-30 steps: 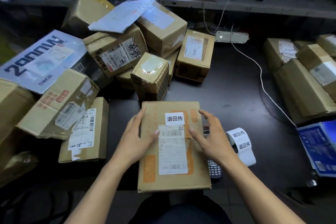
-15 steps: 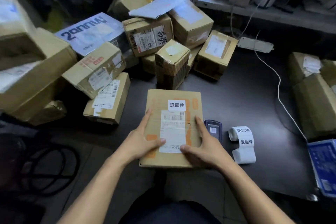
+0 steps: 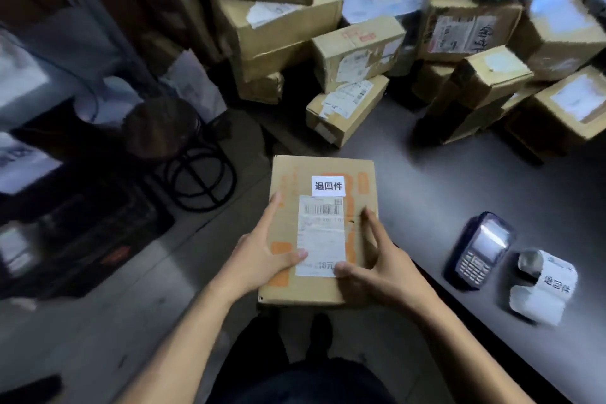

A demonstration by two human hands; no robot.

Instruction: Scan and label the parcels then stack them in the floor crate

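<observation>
I hold a flat brown parcel in both hands, off the table's left edge and above the floor. It carries a white shipping label and a small white sticker with three characters. My left hand grips its left side with the thumb on the label. My right hand grips its lower right corner, thumb on top. The dark handheld scanner lies on the table to the right, beside the roll of white stickers. A dark crate stands on the floor at the left, blurred.
Several taped cardboard parcels are heaped across the back of the dark table. A round stool with a black wire frame stands on the floor left of the table. Boxes and shelving fill the far left. My legs are below.
The parcel has come off the table toward me and to the left, gripped in both hands. My view has swung left, uncovering the scanner on the table and bringing the stool and crate into sight.
</observation>
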